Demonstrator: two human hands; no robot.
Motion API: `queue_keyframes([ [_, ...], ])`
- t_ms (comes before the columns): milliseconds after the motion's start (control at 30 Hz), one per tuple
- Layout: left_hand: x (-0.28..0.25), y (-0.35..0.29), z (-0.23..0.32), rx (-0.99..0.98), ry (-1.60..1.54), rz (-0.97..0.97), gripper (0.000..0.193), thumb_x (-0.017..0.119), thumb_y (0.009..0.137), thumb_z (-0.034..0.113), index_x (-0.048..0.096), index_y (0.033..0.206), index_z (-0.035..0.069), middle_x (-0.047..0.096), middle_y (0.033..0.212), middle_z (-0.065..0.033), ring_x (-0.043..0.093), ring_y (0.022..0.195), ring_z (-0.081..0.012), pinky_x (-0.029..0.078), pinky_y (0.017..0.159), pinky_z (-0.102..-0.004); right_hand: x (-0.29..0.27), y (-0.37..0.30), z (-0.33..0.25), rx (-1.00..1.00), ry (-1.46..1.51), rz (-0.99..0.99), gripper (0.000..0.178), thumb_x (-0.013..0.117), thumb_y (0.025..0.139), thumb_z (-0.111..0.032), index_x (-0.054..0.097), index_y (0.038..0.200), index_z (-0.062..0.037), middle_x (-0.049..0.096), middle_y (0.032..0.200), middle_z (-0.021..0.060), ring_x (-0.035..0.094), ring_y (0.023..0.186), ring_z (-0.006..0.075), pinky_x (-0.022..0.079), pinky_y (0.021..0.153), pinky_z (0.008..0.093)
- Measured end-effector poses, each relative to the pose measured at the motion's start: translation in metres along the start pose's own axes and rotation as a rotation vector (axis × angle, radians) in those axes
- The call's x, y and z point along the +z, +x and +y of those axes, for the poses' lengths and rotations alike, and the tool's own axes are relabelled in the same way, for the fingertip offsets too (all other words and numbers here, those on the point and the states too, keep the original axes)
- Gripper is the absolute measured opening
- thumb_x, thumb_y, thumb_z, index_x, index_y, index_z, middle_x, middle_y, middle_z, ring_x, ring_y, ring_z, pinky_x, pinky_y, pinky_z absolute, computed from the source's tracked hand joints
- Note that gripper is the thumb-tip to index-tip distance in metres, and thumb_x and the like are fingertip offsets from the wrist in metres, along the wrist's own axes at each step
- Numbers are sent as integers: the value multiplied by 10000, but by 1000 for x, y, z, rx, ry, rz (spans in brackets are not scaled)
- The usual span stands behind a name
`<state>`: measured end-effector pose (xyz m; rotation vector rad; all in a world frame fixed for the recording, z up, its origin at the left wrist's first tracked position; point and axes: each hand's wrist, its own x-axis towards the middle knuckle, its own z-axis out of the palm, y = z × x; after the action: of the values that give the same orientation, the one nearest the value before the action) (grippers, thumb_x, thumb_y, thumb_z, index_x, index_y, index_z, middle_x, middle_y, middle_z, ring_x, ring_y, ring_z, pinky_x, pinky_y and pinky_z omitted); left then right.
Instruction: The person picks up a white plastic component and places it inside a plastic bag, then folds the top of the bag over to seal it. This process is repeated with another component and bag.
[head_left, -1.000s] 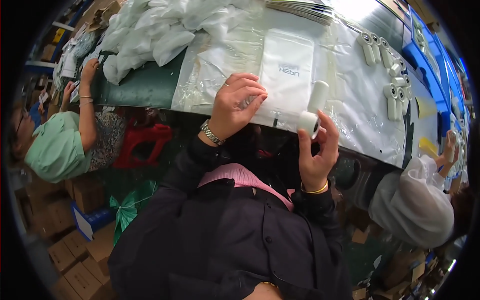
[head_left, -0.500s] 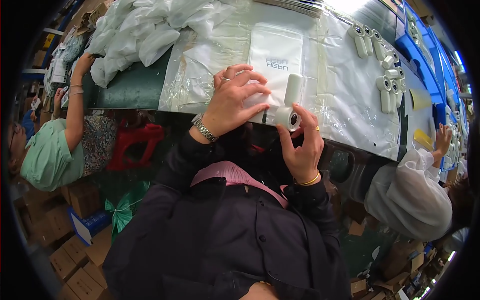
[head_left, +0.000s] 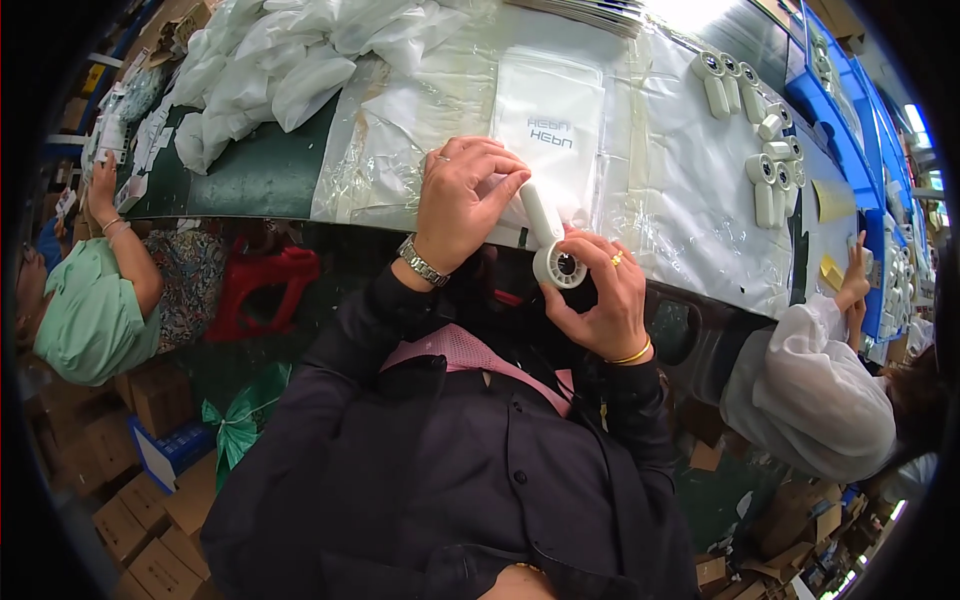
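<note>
A small white handheld fan [head_left: 543,218] is in my right hand [head_left: 603,295], its round head and dark hub held between thumb and fingers at the table's near edge. Its handle points up and left, onto the near end of a stack of flat white translucent pouches [head_left: 550,100] with grey print. My left hand [head_left: 468,188], with a metal watch at the wrist, rests over the near left part of the stack. Its thumb and forefinger are pinched together beside the handle's tip; what they pinch is too small to make out.
Crumpled white plastic bags [head_left: 300,60] pile up at the far left. Several more fans [head_left: 765,190] lie in groups on the right, near blue bins [head_left: 840,110]. Co-workers sit on both sides, one in a green top [head_left: 100,310], one in a white sleeve [head_left: 800,380].
The fan has tilted left and moved slightly nearer to me, its handle now by my left fingertips. My left fingers have gone from spread to pinched.
</note>
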<state>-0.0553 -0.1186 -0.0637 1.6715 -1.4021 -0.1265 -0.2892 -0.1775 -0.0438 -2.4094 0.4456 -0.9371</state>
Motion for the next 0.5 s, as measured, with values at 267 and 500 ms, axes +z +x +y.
queue_keyframes([
  [267, -2, 1, 11, 165, -84, 126, 149, 826, 906, 20, 834, 1049, 59, 755, 996, -59, 660, 1019, -248, 529, 875, -361, -3, 15, -6, 55, -107, -47, 519, 906, 780, -123, 675, 1243, -80, 780, 1175, 120, 762, 1002, 297, 533, 845, 384],
  [500, -1, -4, 6, 206, -105, 91, 187, 828, 892, 19, 837, 1075, 57, 727, 969, -57, 641, 960, -252, 533, 845, -370, 14, 22, -5, 133, -205, 38, 523, 943, 808, -182, 693, 1258, -88, 799, 1147, 73, 789, 906, 238, 549, 813, 372],
])
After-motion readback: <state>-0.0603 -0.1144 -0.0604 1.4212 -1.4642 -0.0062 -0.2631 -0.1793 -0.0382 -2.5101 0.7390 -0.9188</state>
